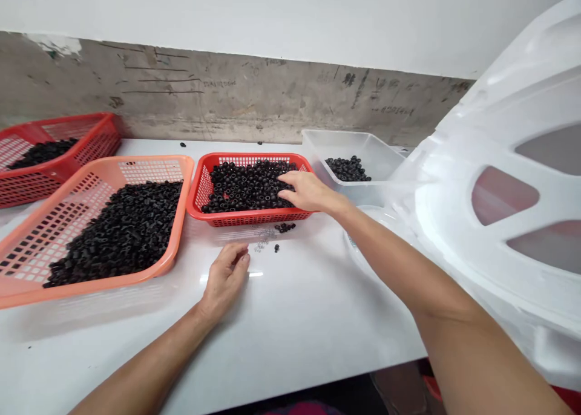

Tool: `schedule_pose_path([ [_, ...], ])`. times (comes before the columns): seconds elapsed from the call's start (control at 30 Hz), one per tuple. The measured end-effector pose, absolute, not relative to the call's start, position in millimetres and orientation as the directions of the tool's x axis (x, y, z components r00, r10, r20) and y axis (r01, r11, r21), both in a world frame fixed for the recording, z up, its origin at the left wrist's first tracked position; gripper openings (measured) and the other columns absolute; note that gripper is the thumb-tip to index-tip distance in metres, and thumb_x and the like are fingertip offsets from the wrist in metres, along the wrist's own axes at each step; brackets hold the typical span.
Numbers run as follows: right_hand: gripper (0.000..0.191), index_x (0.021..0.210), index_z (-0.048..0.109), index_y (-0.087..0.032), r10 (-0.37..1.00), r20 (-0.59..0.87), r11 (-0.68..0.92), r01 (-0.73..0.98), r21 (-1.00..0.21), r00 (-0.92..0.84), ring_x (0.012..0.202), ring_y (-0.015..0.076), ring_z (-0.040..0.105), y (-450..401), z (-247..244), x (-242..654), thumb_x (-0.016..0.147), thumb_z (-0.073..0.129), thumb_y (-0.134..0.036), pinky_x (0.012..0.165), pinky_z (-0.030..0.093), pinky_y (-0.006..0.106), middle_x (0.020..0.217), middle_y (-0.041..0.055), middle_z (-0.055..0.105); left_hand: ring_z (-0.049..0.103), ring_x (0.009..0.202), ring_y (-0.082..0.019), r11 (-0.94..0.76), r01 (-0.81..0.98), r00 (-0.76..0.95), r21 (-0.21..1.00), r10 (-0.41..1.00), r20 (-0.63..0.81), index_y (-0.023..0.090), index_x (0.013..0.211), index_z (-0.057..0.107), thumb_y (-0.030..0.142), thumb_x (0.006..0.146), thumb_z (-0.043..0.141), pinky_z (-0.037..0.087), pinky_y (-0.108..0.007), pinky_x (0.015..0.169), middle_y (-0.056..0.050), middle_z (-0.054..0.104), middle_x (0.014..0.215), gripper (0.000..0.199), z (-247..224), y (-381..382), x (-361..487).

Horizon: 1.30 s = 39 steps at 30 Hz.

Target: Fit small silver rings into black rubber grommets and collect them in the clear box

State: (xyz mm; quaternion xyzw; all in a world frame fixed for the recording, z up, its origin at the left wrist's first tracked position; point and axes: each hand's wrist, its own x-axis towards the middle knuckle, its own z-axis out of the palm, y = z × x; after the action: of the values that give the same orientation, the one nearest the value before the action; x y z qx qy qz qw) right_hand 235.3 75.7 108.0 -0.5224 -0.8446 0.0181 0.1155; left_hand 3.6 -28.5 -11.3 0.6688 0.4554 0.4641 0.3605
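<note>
Over the right side of a small red basket (247, 218), my right hand (305, 189) reaches down with thumb and index finger apart. Its fingertips are at the heap of small black ring-shaped parts (249, 185) inside; no part shows held between them. My left hand (227, 277) rests on the white table in front of the basket, fingers curled in and thumb against them. Whatever it may hold is hidden. Near it lie a loose black piece (276, 248), a small cluster of black parts (285, 227) and some tiny clear pieces (264, 238).
An orange basket (175, 245) of small black pieces stands on the left, with another red basket (86, 152) behind it. A clear plastic bin (381, 155) holds black rings at the back right. A large white spoked plastic shape (447, 191) fills the right side.
</note>
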Motion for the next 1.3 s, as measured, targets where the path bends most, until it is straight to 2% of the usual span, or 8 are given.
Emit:
schedule_pose_path([
  [0.1, 0.059, 0.132, 0.045, -0.012, 0.92, 0.009, 0.387, 0.908, -0.161, -0.391, 0.126, 0.0326, 0.039, 103.0, 92.7, 219.6, 0.084, 0.052, -0.045, 0.101, 0.033, 0.042, 0.137, 0.0189, 0.041, 0.056, 0.087, -0.018, -0.295, 0.291, 0.022, 0.91, 0.953, 0.301, 0.019, 0.099, 0.058, 0.027, 0.082, 0.051, 0.046, -0.034, 0.078, -0.005, 0.059, 0.095, 0.02, -10.0, -20.9, -1.9],
  [0.2, 0.078, 0.142, 0.029, -0.019, 0.9, -0.191, 0.364, 0.917, -0.165, -0.392, 0.133, 0.0373, 0.025, 119.8, 79.3, 209.9, 0.08, 0.051, -0.06, 0.103, 0.029, 0.049, 0.147, 0.0174, 0.024, 0.056, 0.083, -0.018, -0.256, 0.336, -0.092, 0.906, 0.949, 0.302, 0.018, 0.1, 0.058, 0.028, 0.08, 0.053, 0.047, -0.034, 0.076, -0.005, 0.059, 0.093, 0.023, -8.1, -13.3, -5.8],
  [0.33, 0.071, 0.142, 0.027, -0.031, 0.861, -0.282, 0.411, 0.905, -0.109, -0.424, 0.132, 0.0428, 0.022, 123.7, 69.3, 201.3, 0.081, 0.044, -0.065, 0.097, 0.031, 0.059, 0.146, 0.0134, 0.026, 0.056, 0.082, -0.018, -0.224, 0.382, -0.142, 0.897, 0.944, 0.297, 0.017, 0.102, 0.058, 0.028, 0.078, 0.054, 0.047, -0.034, 0.076, -0.006, 0.058, 0.093, 0.027, -6.4, -9.2, -6.6],
  [0.43, 0.056, 0.133, 0.043, -0.027, 0.866, -0.202, 0.464, 0.886, -0.019, -0.458, 0.121, 0.0402, 0.038, 124.5, 67.5, 197.3, 0.085, 0.046, -0.055, 0.091, 0.038, 0.054, 0.131, 0.0154, 0.043, 0.055, 0.082, -0.018, -0.234, 0.402, -0.144, 0.885, 0.939, 0.314, 0.015, 0.102, 0.058, 0.028, 0.079, 0.053, 0.047, -0.034, 0.077, -0.007, 0.058, 0.094, 0.027, -5.5, -8.4, -6.2],
  [0.57, 0.033, 0.111, 0.061, -0.017, 0.865, -0.145, 0.49, 0.871, 0.043, -0.479, 0.098, 0.0284, 0.055, 128.3, 66.9, 194.4, 0.087, 0.047, -0.036, 0.083, 0.043, 0.04, 0.11, 0.0149, 0.056, 0.055, 0.08, -0.018, -0.243, 0.4, -0.155, 0.884, 0.932, 0.326, 0.016, 0.102, 0.058, 0.028, 0.079, 0.053, 0.047, -0.034, 0.075, -0.007, 0.058, 0.094, 0.027, -5.8, -5.4, -7.6],
  [0.9, 0.022, 0.091, 0.067, -0.015, 0.902, 0.042, 0.432, 0.902, -0.014, -0.431, 0.076, 0.0179, 0.058, 124.6, 69.4, 200.3, 0.079, 0.049, -0.022, 0.065, 0.04, 0.026, 0.09, 0.0083, 0.059, 0.055, 0.084, -0.019, -0.221, 0.388, -0.224, 0.895, 0.919, 0.325, 0.019, 0.099, 0.059, 0.029, 0.077, 0.054, 0.046, -0.036, 0.081, -0.006, 0.056, 0.096, 0.025, -11.2, 2.7, -12.7],
  [1.13, 0.028, 0.096, 0.066, -0.012, 0.919, 0.21, 0.365, 0.923, -0.127, -0.334, 0.084, 0.0179, 0.057, 123.1, 87.0, 201.9, 0.077, 0.047, -0.016, 0.077, 0.041, 0.027, 0.092, 0.0073, 0.062, 0.052, 0.103, -0.024, -0.083, 0.24, -0.328, 0.967, 0.931, 0.161, 0.019, 0.103, 0.059, 0.038, 0.081, 0.051, 0.036, -0.043, 0.098, -0.007, 0.059, 0.106, 0.03, -22.1, 11.3, -18.0],
  [1.3, 0.022, 0.094, 0.065, -0.016, 0.788, 0.518, 0.58, 0.682, -0.447, -0.331, 0.088, 0.0161, 0.056, 66.9, 105.3, 171.0, 0.079, 0.05, -0.02, 0.084, 0.042, 0.028, 0.095, 0.0041, 0.063, 0.054, 0.1, -0.023, -0.139, 0.094, -0.371, 0.986, 0.914, 0.164, 0.018, 0.1, 0.06, 0.043, 0.085, 0.043, 0.041, -0.039, 0.093, -0.007, 0.062, 0.102, 0.034, -16.0, 12.7, -16.6],
])
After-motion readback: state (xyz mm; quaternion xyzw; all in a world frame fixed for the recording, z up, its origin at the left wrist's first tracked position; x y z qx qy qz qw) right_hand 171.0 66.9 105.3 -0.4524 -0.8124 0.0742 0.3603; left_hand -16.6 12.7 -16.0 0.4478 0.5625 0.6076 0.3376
